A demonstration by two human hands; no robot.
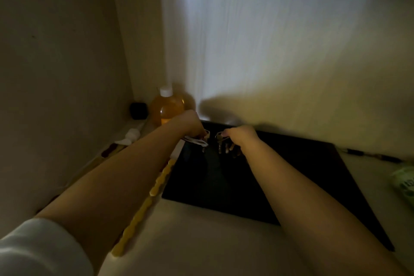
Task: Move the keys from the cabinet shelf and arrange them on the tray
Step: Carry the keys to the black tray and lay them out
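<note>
Head view: both hands reach over the far end of a black tray. Left grip pinches a key; right grip pinches another key, both hanging above the tray.

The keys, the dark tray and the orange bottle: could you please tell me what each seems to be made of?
The keys look like silvery metal, catching pale glints, though blur hides detail. The dark tray seems glossy black, plastic or lacquer, since it faintly mirrors the hands. The orange bottle looks like clear plastic with a white cap, its liquid glowing through.
</note>
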